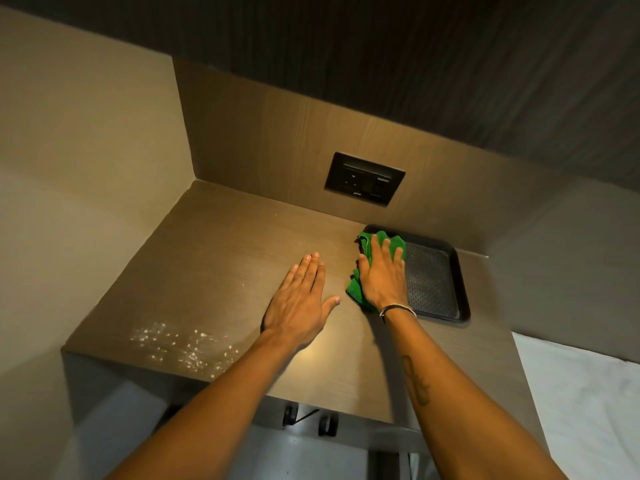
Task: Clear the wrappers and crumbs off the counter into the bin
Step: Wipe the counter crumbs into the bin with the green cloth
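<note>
Crumbs (183,344) at 8 o'clock on counter (214,244), near front edge: light, loose, will scatter. Left hand (298,306) centre, flat, fingers spread, empty. Right hand (382,275) at 2 o'clock, fingers splayed, pressing soft cloth (356,289) beside tray (436,282). Sweep crumbs with cloth, don't pinch.

I see a dim, warm-toned view, a soft glare patch on the desk (311,355) near its front edge, faint shadows under both forearms, dark upper panel losing detail, straight edges bowing toward the corners, slightly soft focus overall.
</note>
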The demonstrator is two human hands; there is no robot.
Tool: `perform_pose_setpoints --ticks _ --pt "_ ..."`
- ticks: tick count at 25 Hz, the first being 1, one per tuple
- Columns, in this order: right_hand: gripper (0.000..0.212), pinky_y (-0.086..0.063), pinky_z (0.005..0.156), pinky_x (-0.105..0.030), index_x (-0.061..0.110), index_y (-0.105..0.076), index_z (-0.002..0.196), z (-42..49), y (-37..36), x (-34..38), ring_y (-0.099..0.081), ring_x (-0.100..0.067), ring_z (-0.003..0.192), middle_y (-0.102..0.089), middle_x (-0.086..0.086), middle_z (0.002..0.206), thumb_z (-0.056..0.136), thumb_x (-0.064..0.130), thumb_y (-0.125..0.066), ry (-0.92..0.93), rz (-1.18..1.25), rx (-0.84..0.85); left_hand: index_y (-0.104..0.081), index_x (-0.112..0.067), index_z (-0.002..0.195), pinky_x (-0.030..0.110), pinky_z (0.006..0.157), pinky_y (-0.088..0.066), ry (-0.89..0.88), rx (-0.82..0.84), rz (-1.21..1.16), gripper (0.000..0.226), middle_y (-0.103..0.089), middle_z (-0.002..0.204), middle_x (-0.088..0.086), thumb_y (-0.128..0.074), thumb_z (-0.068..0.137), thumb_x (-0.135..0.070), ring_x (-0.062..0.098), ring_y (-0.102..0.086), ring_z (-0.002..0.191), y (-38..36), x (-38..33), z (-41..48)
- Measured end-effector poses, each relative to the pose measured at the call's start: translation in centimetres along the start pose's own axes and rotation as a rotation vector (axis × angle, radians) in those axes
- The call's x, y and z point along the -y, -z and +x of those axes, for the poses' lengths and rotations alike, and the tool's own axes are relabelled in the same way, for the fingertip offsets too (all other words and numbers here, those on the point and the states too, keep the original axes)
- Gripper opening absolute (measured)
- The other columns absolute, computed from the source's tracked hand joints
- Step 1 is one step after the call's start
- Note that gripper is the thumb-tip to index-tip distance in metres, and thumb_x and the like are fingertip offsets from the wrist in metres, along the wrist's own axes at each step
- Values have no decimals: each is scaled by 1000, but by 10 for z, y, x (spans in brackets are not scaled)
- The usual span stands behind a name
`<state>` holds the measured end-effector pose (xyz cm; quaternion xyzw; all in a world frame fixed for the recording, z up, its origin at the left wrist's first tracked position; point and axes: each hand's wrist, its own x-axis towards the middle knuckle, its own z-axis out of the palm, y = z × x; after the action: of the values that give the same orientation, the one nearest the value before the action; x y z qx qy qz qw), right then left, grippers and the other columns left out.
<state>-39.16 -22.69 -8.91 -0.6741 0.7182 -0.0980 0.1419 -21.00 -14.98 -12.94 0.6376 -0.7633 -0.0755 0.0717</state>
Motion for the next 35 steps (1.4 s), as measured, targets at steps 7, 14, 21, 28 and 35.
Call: perform_pose_setpoints --ticks 7,14,21,28,35 --pt "55 -45 117 -62 9 -44 155 3 -5 5 -43 -46 148 -46 -23 159 102 -1 -54 8 -48 -197 0 -10 167 41 135 -2 -11 -17 -36 83 4 178 10 -11 107 -66 22 5 164 3 -2 -2" --pt "38 -53 92 -51 9 -61 137 -6 33 20 -65 -45 118 -67 -22 131 101 5 -47 -24 153 -409 2 -9 166 44 135 -4 -36 26 -73 85 10 177 12 -19 106 -65 24 8 164 16 3 3" --pt "53 -52 111 -40 16 -50 153 -172 -19 95 -59 -27 136 -56 -7 153 101 11 -53 458 309 -511 -13 -9 168 45 134 -12 7 -230 -168 77 -4 179 10 -20 109 -58 23 -1 165 35 57 -118" --pt "46 -45 122 -41 6 -52 152 -357 -171 135 -54 -31 144 -56 -17 155 106 11 -55 785 172 -188 -10 -6 168 48 134 -11 367 -91 -157 78 -3 178 14 -17 109 -57 28 0 165 -62 154 -349" --pt "79 -55 105 -48 3 -55 147 -361 -372 81 -65 -43 130 -62 -22 147 75 5 -87 664 -36 249 -11 -4 167 46 133 -10 531 116 -155 84 -7 177 17 -32 106 -58 31 -4 164 -251 200 -421"
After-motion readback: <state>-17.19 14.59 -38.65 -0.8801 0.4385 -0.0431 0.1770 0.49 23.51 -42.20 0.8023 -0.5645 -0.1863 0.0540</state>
